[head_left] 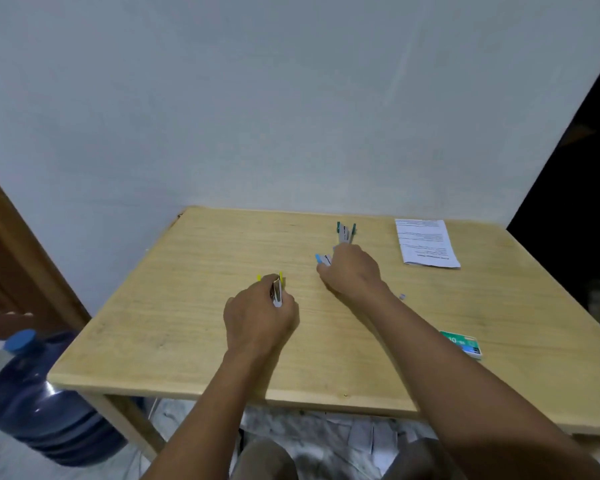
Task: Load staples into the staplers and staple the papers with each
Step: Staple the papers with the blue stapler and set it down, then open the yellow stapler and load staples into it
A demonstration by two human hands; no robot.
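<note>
Near the middle of the wooden surface (187,306), the left hand (257,313) is clenched around a yellow stapler (278,289). The right hand (352,275) lies over a blue stapler (321,259) just to the right. I cannot tell whether its fingers grip it. A green stapler (345,233) lies beyond, toward the far edge. The papers (426,244) rest at the far right corner, and a green staple box (463,342) sits by the right forearm, toward the near edge. A blue water jug (39,403) stands on the floor at the left.

Yellow stapler (278,289), blue stapler (321,259), green stapler (345,233)
</note>
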